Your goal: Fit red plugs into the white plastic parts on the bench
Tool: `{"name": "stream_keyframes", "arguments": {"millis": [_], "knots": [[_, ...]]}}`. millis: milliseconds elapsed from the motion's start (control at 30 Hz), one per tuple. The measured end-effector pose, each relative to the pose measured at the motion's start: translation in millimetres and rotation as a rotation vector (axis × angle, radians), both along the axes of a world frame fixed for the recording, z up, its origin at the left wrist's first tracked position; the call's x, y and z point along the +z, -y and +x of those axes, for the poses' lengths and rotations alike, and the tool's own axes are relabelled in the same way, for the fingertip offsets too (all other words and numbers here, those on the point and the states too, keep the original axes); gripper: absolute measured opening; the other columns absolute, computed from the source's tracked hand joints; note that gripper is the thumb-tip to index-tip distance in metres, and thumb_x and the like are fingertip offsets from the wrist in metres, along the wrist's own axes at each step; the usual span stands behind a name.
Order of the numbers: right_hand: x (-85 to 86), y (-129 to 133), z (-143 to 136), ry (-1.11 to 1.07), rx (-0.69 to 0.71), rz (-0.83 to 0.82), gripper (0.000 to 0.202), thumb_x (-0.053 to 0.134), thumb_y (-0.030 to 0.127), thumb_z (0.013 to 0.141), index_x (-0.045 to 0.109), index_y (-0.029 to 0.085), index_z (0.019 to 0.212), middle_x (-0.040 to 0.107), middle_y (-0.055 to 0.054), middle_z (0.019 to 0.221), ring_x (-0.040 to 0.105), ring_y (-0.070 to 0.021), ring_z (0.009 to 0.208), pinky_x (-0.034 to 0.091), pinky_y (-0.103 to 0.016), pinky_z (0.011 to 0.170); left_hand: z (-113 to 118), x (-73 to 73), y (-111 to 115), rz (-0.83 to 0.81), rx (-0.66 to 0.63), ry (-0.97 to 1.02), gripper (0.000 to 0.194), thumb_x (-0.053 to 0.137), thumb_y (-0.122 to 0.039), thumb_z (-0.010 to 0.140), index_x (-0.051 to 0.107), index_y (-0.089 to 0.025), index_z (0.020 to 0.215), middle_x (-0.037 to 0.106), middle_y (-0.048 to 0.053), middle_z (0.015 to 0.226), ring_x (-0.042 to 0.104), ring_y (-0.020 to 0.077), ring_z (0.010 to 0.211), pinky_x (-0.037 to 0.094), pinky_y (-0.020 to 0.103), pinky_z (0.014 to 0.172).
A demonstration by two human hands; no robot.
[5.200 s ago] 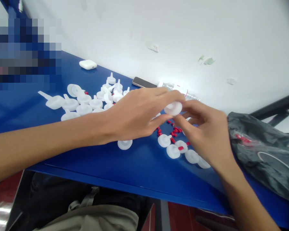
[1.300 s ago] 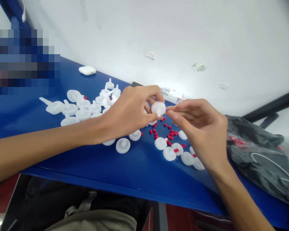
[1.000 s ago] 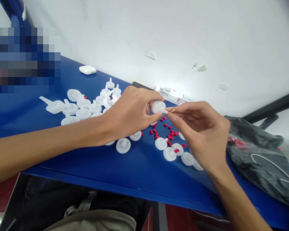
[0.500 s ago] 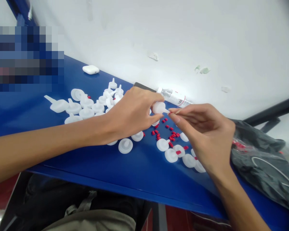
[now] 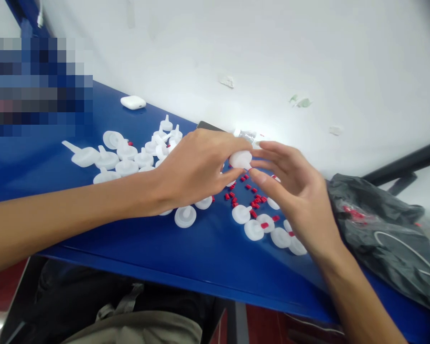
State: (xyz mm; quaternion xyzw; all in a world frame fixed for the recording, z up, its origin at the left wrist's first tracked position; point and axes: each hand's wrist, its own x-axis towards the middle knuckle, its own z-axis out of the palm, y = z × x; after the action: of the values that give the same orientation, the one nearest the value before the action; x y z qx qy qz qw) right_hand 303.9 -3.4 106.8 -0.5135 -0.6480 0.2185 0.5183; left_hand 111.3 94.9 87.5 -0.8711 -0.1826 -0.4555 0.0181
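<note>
A white nozzle cap (image 5: 240,158) is sitting between the two hands, above the worktop (image 5: 172,253), with its spout pointing toward the right thumb and a bit of red showing at the tip. The left hand (image 5: 202,165) is pinching its rim; the right hand (image 5: 297,191) is holding its fingers apart around the spout side — whether it is gripping, I cannot tell. Below, small red caps (image 5: 254,190) are lying loose, and finished-looking white pieces (image 5: 253,230) are lying nearer the front edge. The blue surface is running on from them to that edge. A white cluster (image 5: 126,167) is spreading beyond the left forearm, while a dark plastic bag (image 5: 380,243) is bordering the right side — a white wall (image 5: 344,57) is closing off the back
</note>
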Motion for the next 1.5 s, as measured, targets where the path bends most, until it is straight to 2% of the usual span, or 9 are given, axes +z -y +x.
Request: {"name": "stream_keyframes", "arguments": {"millis": [167, 333, 500, 700, 867, 967, 1200, 1367, 1500], "knots": [[0.0, 3, -4, -0.034, 0.138, -0.095, 0.040, 0.080, 0.045, 0.100, 0.069, 0.033, 0.136, 0.078, -0.005, 0.141, 0.074, -0.0298, 0.130, 0.067, -0.050, 0.105, -1, 2.0, 5, -0.008, -0.120, 0.038, 0.019, 0.064, -0.021, 0.106, 0.076, -0.029, 0.119, 0.085, -0.004, 0.107, 0.079, 0.0168, 0.089, 0.055, 0.029, 0.073], [-3.3, 3, -4, -0.061, 0.186, -0.088, 0.041, 0.080, 0.046, 0.100, 0.065, 0.034, 0.136, 0.079, -0.004, 0.139, 0.076, -0.0289, 0.126, 0.068, -0.048, 0.103, -2, 2.9, 8, -0.043, -0.156, 0.043, 0.016, 0.062, -0.027, 0.109, 0.074, -0.029, 0.119, 0.084, -0.005, 0.094, 0.075, 0.0141, 0.069, 0.057, 0.030, 0.071], [-7.0, 0, -2, -0.120, 0.276, -0.083, 0.050, 0.091, 0.043, 0.090, 0.065, 0.031, 0.131, 0.085, -0.003, 0.123, 0.082, -0.0273, 0.109, 0.071, -0.044, 0.093, -2, 0.8, 10, -0.109, -0.201, 0.039, 0.015, 0.066, -0.024, 0.104, 0.073, -0.032, 0.114, 0.080, -0.006, 0.082, 0.075, 0.0151, 0.069, 0.054, 0.031, 0.062], [-4.4, 0, -2, -0.110, 0.218, -0.053, 0.050, 0.097, 0.043, 0.083, 0.067, 0.030, 0.122, 0.088, -0.001, 0.104, 0.084, -0.0255, 0.089, 0.072, -0.041, 0.081, -3, -1.9, 10, -0.125, -0.158, 0.035, 0.013, 0.068, -0.032, 0.106, 0.075, -0.032, 0.117, 0.081, -0.005, 0.081, 0.070, 0.0141, 0.059, 0.054, 0.031, 0.061], [-2.8, 2, -3, -0.083, 0.201, -0.044, 0.042, 0.093, 0.046, 0.087, 0.066, 0.030, 0.115, 0.086, 0.000, 0.095, 0.079, -0.0206, 0.074, 0.068, -0.034, 0.066, -3, 1.2, 11, -0.099, -0.200, 0.026, 0.015, 0.071, -0.025, 0.104, 0.079, -0.024, 0.117, 0.084, -0.001, 0.088, 0.074, 0.0142, 0.066, 0.053, 0.030, 0.063], [-2.5, 2, -4, -0.087, 0.208, -0.033, 0.040, 0.095, 0.039, 0.086, 0.065, 0.031, 0.111, 0.085, 0.002, 0.090, 0.077, -0.0184, 0.070, 0.064, -0.031, 0.061, -3, 2.5, 12, -0.119, -0.205, 0.003, 0.017, 0.071, -0.024, 0.105, 0.079, -0.027, 0.119, 0.086, -0.002, 0.096, 0.074, 0.0133, 0.067, 0.053, 0.029, 0.064], [-3.7, 1, -3, -0.078, 0.198, -0.047, 0.045, 0.096, 0.041, 0.084, 0.063, 0.031, 0.113, 0.084, 0.003, 0.088, 0.079, -0.0198, 0.073, 0.067, -0.034, 0.068, -2, 2.4, 12, -0.085, -0.221, 0.007, 0.016, 0.066, -0.027, 0.109, 0.080, -0.027, 0.116, 0.086, -0.004, 0.095, 0.074, 0.0127, 0.068, 0.053, 0.029, 0.066], [-4.1, 1, -4, -0.078, 0.210, -0.036, 0.044, 0.095, 0.034, 0.084, 0.062, 0.032, 0.113, 0.082, 0.005, 0.085, 0.078, -0.0188, 0.074, 0.067, -0.034, 0.072, -2, 2.3, 12, -0.095, -0.234, 0.000, 0.018, 0.065, -0.028, 0.109, 0.081, -0.030, 0.118, 0.085, -0.004, 0.094, 0.074, 0.0127, 0.068, 0.051, 0.029, 0.066], [-3.1, 2, -7, -0.031, 0.178, -0.019, 0.041, 0.093, 0.040, 0.086, 0.060, 0.033, 0.109, 0.079, 0.005, 0.081, 0.077, -0.0198, 0.072, 0.067, -0.037, 0.072, -3, 1.6, 12, -0.120, -0.207, -0.025, 0.023, 0.066, -0.022, 0.105, 0.080, -0.033, 0.119, 0.083, -0.005, 0.087, 0.072, 0.0134, 0.064, 0.051, 0.030, 0.065]]}}
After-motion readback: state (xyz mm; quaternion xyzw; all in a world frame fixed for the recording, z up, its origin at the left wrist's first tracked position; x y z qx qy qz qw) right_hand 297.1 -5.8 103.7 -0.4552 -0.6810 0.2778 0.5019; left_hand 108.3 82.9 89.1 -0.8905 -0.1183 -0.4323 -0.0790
